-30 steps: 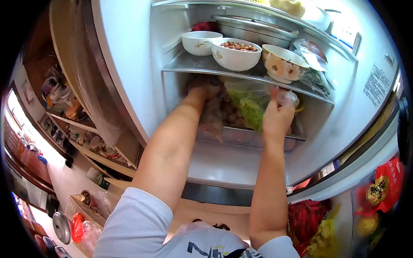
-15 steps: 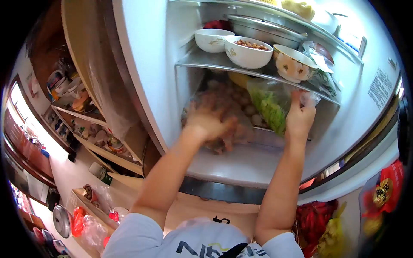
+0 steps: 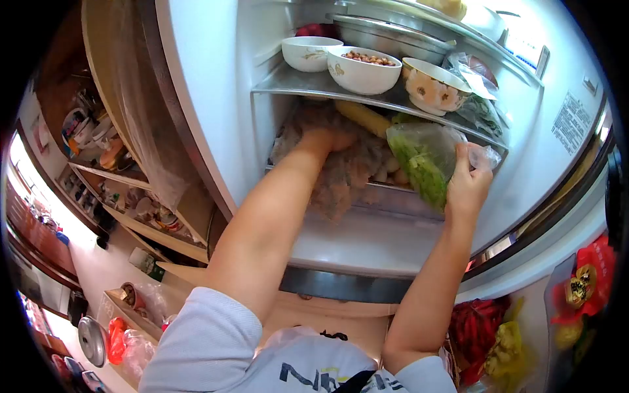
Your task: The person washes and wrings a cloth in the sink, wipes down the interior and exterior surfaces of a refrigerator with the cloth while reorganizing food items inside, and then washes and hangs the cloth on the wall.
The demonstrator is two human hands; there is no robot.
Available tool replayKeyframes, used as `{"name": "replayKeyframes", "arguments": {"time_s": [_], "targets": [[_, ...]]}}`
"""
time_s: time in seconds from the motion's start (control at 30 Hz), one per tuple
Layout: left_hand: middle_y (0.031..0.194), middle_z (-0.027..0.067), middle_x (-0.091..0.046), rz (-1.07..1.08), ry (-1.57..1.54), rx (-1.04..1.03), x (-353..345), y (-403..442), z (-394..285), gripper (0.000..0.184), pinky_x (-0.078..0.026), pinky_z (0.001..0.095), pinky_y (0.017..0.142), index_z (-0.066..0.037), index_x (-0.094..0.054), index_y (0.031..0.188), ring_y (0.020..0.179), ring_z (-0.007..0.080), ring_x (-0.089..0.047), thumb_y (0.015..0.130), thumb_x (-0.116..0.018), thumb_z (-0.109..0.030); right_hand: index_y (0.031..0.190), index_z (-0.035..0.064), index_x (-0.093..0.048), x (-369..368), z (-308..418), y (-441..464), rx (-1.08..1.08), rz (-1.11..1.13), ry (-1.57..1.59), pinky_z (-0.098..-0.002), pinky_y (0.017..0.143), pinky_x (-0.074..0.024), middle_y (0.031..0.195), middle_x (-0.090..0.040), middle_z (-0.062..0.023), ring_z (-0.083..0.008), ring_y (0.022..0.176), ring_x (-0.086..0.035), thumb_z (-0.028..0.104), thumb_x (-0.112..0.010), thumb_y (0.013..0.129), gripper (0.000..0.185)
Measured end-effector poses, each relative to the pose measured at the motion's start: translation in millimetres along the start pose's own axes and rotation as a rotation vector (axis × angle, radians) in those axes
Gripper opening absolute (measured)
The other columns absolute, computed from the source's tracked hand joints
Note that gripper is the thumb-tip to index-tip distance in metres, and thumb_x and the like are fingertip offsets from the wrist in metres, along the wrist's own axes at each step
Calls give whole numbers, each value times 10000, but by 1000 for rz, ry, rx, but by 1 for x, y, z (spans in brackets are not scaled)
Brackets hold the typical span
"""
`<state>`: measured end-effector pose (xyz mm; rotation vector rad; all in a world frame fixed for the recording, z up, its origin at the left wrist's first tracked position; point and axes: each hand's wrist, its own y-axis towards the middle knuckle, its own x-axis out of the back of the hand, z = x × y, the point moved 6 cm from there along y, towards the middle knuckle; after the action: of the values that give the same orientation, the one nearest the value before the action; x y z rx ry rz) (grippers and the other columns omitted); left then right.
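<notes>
- Two bare hands work ahead of me, both at the lower compartment of a fridge [image 3: 367, 242].
- My right hand [image 3: 468, 185] is closed around the gathered neck of a clear bag of leafy greens [image 3: 422, 164]; thumb and fingers pinch the plastic, a loose end of it sticking out past them.
- I see that bag hanging tilted below the shelf, its green load to the left of my right hand and in front of the drawer [image 3: 406, 202].
- My left hand [image 3: 331, 139] is deep in the compartment at a crumpled brownish bag [image 3: 344, 183]. Its fingertips are hidden, so I cannot tell whether it grips.
- That brownish bag droops over the drawer's front edge, near the left side.
- Between the two bags I make out a long yellow item [image 3: 362, 119] and some roundish pieces [image 3: 396, 173] in the drawer.
- On the shelf [image 3: 327, 84] above, I have two white bowls [image 3: 363, 77], the nearer one full of reddish-brown nuts [image 3: 368, 59], a flowered bowl [image 3: 432, 92] beside them, and a metal basin [image 3: 393, 38] behind.
</notes>
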<state>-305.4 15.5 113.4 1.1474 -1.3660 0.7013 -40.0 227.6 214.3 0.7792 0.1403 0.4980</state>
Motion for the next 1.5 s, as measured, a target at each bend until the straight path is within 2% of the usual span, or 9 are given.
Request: {"name": "replayKeyframes", "arguments": {"time_s": [0.07,0.3,0.43,0.53,0.7,1.0,1.1,1.27,1.5], "targets": [[1641,134,-89,275,-54,-149,-12,-14,-13,821,-136,525,1201,-144,-346,1522,1508,334,-55,878,-444,-643,953,-9,-702,1,-2,-1,8,-7,37,-336,734,-477,827,-683,-118,-194,755,-612,273,-660,937,285],[1583,141,-278,89,-111,-489,36,-127,-95,823,-199,462,1194,-114,-408,1483,1464,307,-245,855,-517,-633,941,-3,-693,-5,16,-2,40,33,-78,-310,695,-460,800,-668,-83,-148,720,-573,274,-657,944,280],[1496,142,-422,339,-172,-430,57,-95,-66,707,-334,449,1121,-106,-542,1380,1359,300,-407,870,-544,-596,945,-1,-682,-9,16,-4,9,59,-15,-307,696,-462,795,-656,-63,-133,721,-567,265,-650,952,268],[1402,158,-529,151,-174,-391,43,-45,-12,645,-409,457,1066,-130,-550,1374,1285,302,-500,890,-539,-556,947,0,-678,-5,13,-5,22,67,25,-307,708,-467,801,-658,-60,-137,731,-575,247,-647,955,249],[1491,137,-447,-543,127,25,26,6,34,713,-294,471,1159,-98,-479,1427,1359,300,-427,913,-434,-590,948,-4,-675,-1,15,-12,37,87,-3,-305,726,-474,807,-663,-76,-153,751,-592,231,-643,957,237],[1548,248,-308,-202,85,38,42,-114,-6,946,-167,511,1192,-38,-350,1499,1458,412,-237,857,-417,-730,974,-25,-665,-25,40,-18,68,114,-2,-375,696,-459,819,-675,-143,-228,729,-600,206,-611,959,238],[1477,247,-426,-473,52,-69,59,-174,-13,839,-265,526,1143,4,-510,1381,1376,415,-382,879,-475,-666,971,-37,-649,-59,32,-15,255,227,116,-392,686,-451,781,-650,-174,-271,696,-585,196,-612,952,237],[1281,188,-588,-630,-118,-268,39,-196,-21,504,-360,488,1054,12,-630,1179,1231,353,-517,860,-651,-378,931,-49,-635,-104,46,-30,208,245,58,-392,684,-460,796,-638,-226,-299,688,-570,227,-638,936,276],[1198,121,-618,-739,-348,-439,28,-203,-59,341,-377,458,1024,-45,-655,1089,1170,296,-540,819,-685,-252,1058,54,-625,-188,-2,-6,-418,523,462,-354,668,-469,893,-602,-35,-187,750,-557,159,-654,911,183]]}}
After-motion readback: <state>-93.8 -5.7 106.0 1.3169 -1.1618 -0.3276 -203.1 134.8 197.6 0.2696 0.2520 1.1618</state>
